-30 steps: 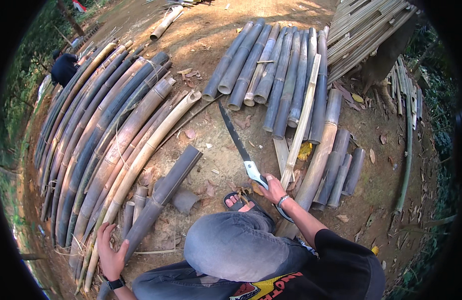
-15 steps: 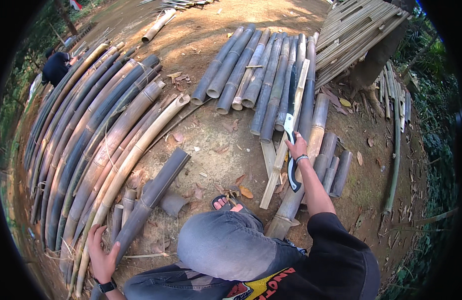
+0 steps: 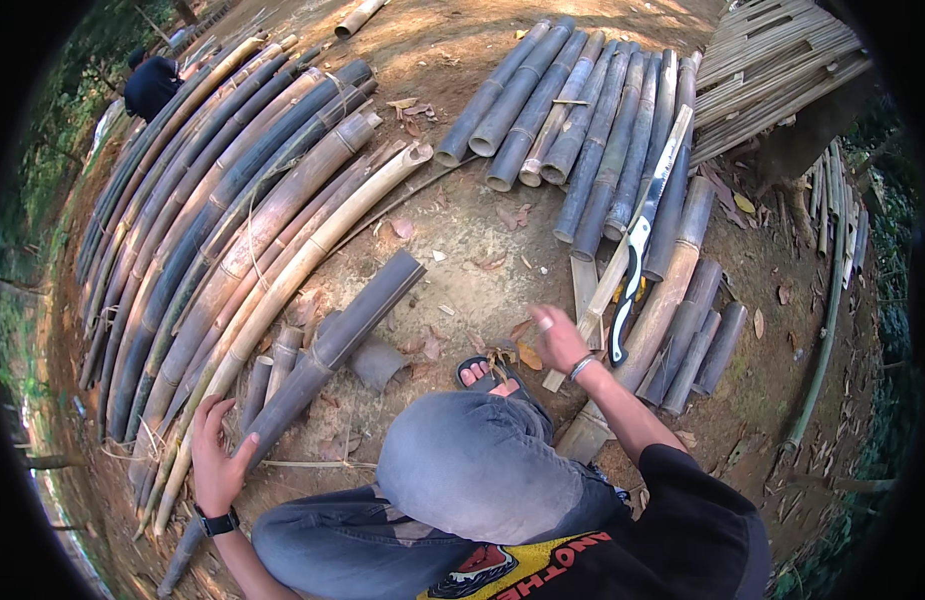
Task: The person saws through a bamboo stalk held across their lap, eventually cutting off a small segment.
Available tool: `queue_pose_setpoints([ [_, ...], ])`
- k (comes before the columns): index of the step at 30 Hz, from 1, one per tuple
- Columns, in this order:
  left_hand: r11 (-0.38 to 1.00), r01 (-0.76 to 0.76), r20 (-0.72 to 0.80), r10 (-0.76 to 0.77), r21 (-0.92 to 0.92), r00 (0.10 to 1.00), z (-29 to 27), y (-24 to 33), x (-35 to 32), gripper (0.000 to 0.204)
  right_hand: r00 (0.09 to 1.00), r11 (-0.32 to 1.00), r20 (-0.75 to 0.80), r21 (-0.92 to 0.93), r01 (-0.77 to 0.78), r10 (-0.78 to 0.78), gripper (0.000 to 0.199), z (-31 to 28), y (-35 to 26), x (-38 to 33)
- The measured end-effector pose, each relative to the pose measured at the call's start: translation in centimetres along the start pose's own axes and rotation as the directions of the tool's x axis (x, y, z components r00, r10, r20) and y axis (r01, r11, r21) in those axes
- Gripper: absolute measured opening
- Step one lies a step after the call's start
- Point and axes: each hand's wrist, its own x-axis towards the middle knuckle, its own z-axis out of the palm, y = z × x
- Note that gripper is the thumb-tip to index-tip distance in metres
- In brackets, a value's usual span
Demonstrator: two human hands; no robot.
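A pruning saw (image 3: 637, 238) with a pale blade and a white-and-black handle lies on a pale split bamboo strip (image 3: 672, 140) and the bamboo beside it, at right. My right hand (image 3: 562, 342) is apart from the saw, left of its handle, near the strip's lower end. It is somewhat blurred and nothing shows in it; its fingers look loosely extended. At lower left, my left hand (image 3: 219, 460) spreads thumb and fingers at the near part of a dark bamboo tube (image 3: 332, 345), which slants up toward the middle. The hand partly hides that tube.
Long bamboo poles (image 3: 242, 230) are stacked at left, with another person (image 3: 154, 85) beyond. Shorter dark tubes (image 3: 582, 115) lie in a row at far right of centre. A slatted bamboo panel (image 3: 782, 70) leans at upper right. A short bamboo offcut (image 3: 379, 365) sits near my sandalled foot (image 3: 487, 375).
My right hand has let go of the saw and moved left and toward me. The saw now rests on the bamboo. My left hand stays by the dark tube; the whole view has shifted.
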Motion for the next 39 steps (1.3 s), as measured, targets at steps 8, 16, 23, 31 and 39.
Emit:
queue_pose_setpoints([
  [8, 0.994, -0.026, -0.076, 0.034, 0.103, 0.997, -1.5, -2.1, -0.3, 0.054, 0.737, 0.905, 0.567, 0.037, 0.424, -0.368, 0.019, 10.3, -4.2, 5.5],
  [16, 0.998, -0.01, -0.087, 0.015, 0.057, 0.996, -1.6, -4.6, -3.5, 0.063, 0.809, 0.959, 0.559, -0.08, 0.271, -0.182, 0.033, 12.9, 3.9, 6.3],
  [23, 0.982, -0.187, -0.107, 0.189, 0.027, 0.976, -2.0, -0.9, 0.8, 0.059, 0.84, 0.425, -0.199, 0.904, -0.041, 0.505, 0.044, -6.4, 7.8, 1.0],
  [31, 0.984, -0.175, -0.143, 0.179, 0.035, 0.974, -2.4, 1.8, 1.4, 0.058, 0.155, 0.761, -0.806, 0.449, -0.468, 0.571, 0.043, -18.0, 22.6, -9.9],
  [39, 0.893, -0.435, -0.107, 0.447, 0.119, 0.888, 0.7, 7.5, 8.0, 0.047, 0.734, 0.849, -0.469, 0.07, -0.524, 0.492, 0.051, -19.5, 22.5, -4.9],
])
